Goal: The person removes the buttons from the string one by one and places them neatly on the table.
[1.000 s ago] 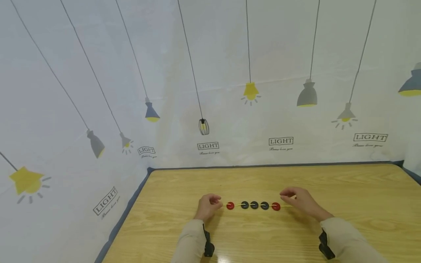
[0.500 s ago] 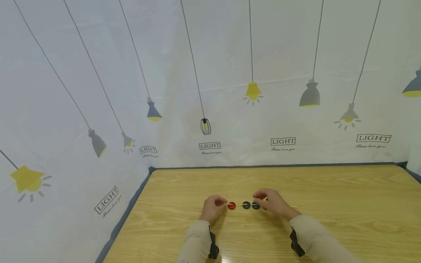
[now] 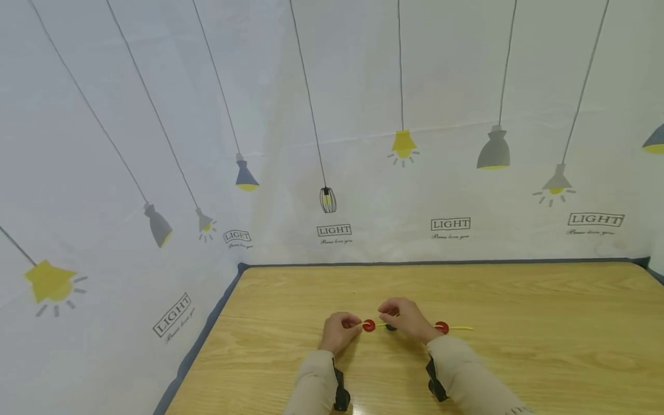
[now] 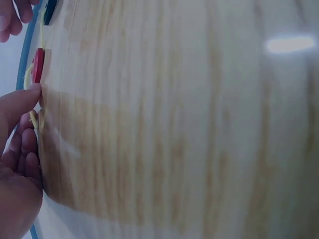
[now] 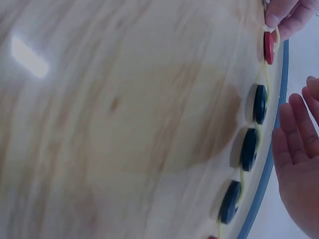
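Large buttons, red and dark, are threaded in a row on a yellow string [image 3: 461, 328] on the wooden table. My left hand [image 3: 339, 333] pinches the string's left end right beside a red button [image 3: 369, 325]. In the left wrist view the thumb tip is at that red button's [image 4: 38, 66] edge. My right hand [image 3: 406, 320] is over the row, its fingers loosely bent and holding nothing. It hides most of the dark buttons in the head view. The right wrist view shows a dark button [image 5: 248, 149] between two others, standing apart from the right hand [image 5: 301, 159]. Another red button [image 3: 441, 327] lies under the right wrist.
The wooden table [image 3: 544, 346] has a blue edge [image 3: 202, 328] at its left and back. Beyond it hangs a white sheet [image 3: 384, 196] printed with lamps. Both wrists carry a black camera mount [image 3: 437, 381] below beige sleeves.
My right hand has moved left along the row, from the string's right end to over the dark buttons. My left hand still holds the left end, having shifted slightly toward the red button.
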A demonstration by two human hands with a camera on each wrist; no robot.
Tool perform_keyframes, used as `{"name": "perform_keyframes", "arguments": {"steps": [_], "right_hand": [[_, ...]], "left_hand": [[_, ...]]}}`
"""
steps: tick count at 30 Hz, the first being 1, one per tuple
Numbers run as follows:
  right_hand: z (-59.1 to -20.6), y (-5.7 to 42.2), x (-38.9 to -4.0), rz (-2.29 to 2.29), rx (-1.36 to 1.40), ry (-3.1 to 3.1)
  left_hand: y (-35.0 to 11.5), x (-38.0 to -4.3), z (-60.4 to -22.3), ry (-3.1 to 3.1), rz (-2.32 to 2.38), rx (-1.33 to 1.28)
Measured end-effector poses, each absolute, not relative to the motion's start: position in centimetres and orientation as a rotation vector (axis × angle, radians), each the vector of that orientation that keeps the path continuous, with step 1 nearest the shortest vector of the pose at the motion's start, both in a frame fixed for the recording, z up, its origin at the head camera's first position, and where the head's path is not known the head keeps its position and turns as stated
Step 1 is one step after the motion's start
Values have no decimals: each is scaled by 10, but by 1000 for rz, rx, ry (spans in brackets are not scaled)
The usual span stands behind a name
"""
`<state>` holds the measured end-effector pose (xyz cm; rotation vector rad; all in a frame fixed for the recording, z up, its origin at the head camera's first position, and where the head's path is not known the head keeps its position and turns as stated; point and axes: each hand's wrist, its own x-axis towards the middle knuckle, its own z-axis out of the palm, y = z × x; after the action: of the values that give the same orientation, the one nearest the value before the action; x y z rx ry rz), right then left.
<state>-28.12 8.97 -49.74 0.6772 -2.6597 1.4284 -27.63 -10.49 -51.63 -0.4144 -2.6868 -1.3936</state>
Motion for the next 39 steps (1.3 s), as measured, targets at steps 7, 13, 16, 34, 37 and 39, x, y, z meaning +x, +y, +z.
{"name": "perform_keyframes", "arguments": {"steps": [7, 13, 16, 34, 37, 39], "right_hand": [[-500, 76, -280, 1454, 592, -2673], [-503, 68, -279, 1445, 522, -2714], [-505, 67, -279, 1435, 504, -2740], [-503, 65, -280, 1324, 529, -2786], [-502, 64, -280, 1305, 520, -2794], [-503, 63, -281, 1292, 520, -2795]], "left_hand": [[-104, -276, -514, -2682, -1412, -431], [-101, -274, -514, -2675, -1453, -418], [-100, -273, -516, -2658, -1473, -410], [-98, -273, -517, -2670, -1462, -240], [-99, -272, -516, -2655, -1472, -242], [-100, -272, -515, -2652, -1488, -246]]}}
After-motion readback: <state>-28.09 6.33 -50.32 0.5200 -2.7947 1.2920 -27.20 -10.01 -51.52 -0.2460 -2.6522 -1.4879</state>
